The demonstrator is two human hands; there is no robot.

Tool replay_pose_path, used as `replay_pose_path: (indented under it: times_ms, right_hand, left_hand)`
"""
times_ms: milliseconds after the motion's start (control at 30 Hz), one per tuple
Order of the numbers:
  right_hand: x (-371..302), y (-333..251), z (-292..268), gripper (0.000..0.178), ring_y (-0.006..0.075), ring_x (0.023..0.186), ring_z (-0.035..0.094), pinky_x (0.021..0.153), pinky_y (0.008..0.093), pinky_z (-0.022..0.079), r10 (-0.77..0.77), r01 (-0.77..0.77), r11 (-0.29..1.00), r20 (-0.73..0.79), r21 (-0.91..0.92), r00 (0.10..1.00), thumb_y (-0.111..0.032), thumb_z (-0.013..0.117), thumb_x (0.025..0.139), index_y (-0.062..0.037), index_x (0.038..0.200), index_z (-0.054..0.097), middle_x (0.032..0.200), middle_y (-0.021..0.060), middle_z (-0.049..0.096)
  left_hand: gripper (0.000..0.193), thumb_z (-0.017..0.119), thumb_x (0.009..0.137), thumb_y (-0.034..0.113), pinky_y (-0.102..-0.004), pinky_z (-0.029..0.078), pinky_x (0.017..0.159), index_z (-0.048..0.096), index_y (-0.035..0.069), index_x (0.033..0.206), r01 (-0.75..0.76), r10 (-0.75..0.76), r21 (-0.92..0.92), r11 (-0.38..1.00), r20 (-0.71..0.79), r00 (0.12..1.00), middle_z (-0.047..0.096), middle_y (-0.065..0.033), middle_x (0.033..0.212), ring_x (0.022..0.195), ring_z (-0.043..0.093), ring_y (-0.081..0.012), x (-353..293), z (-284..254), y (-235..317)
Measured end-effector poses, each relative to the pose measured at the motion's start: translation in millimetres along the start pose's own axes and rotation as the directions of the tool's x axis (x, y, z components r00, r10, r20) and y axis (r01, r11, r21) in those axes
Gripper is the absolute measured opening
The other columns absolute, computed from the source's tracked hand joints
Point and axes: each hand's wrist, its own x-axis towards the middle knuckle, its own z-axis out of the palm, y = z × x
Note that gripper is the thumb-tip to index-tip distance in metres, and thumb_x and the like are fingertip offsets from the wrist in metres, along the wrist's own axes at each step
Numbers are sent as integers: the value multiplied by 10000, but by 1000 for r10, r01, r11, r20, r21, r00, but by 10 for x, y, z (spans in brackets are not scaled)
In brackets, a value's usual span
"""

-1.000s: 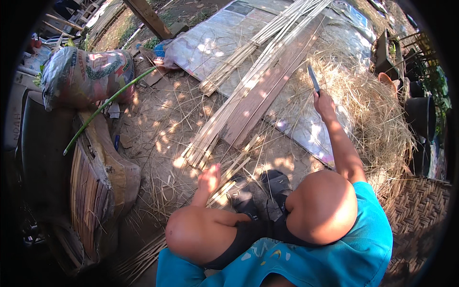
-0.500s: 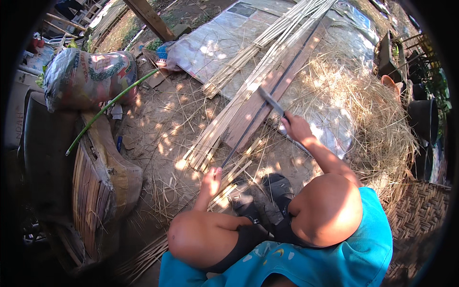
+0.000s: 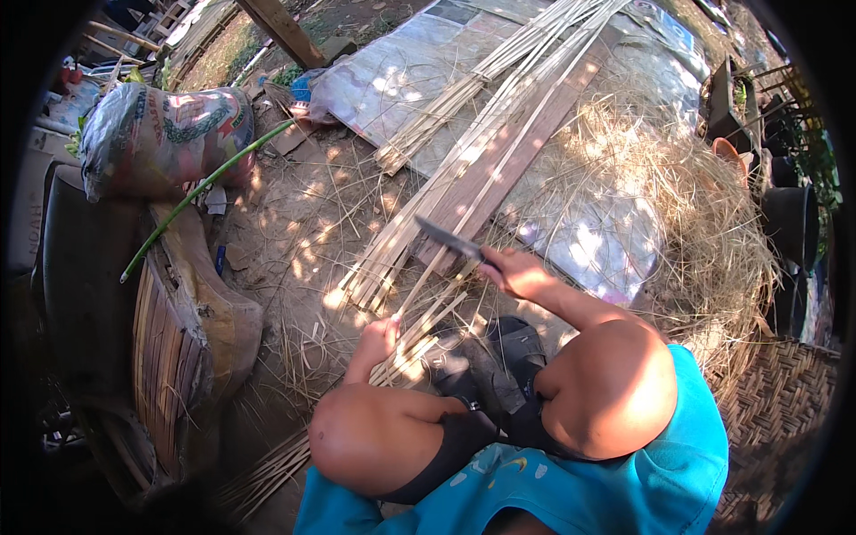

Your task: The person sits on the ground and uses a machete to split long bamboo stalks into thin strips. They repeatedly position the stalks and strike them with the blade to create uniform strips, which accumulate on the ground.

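My left hand [image 3: 378, 341] is closed around the near end of a long pale bamboo strip [image 3: 496, 171]. The strip runs away from me along a brown wooden board [image 3: 551, 134], pale side up. My right hand [image 3: 519, 273] grips the dark handle of a knife [image 3: 451, 239]. Its blade points left and lies across the strip near the board's close end; whether it touches the strip cannot be made out. A bundle of finished-looking pale strips [image 3: 464, 153] lies along the board's left side.
Fine shavings [image 3: 704, 223] are heaped to the right, partly over a plastic sheet [image 3: 392, 85]. More strips [image 3: 419, 343] lie by my feet. At left are a stuffed sack [image 3: 169, 138], a green stalk [image 3: 201, 189] and a wooden block [image 3: 227, 330]. A woven mat [image 3: 785, 401] lies lower right.
The strip on the board showed a dark face before and now shows a pale one. My right hand and the knife have come nearer and leftward; my left hand has shifted slightly down and left.
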Motion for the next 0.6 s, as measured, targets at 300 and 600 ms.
replay_pose_path:
  times_ms: [300,600]
  right_hand:
    - [95,176,53,422,444,804,674,733,531,544,-43,41,999,-81,-28,996,-478,512,1037,-159,1309,557,897,213,660]
    - [-257,223,-56,325,445,765,665,720,539,529,-18,18,999,-9,42,1000,-395,513,1045,-155,1258,570,810,219,651]
  left_hand:
    - [470,495,1062,371,-383,433,642,591,-1,791,124,-121,-26,992,77,990,558,-84,673,658,508,-186,157,-96,213]
    - [501,538,1050,453,-293,421,565,667,20,835,391,-325,-255,884,262,908,589,-12,651,606,505,-75,62,-113,173]
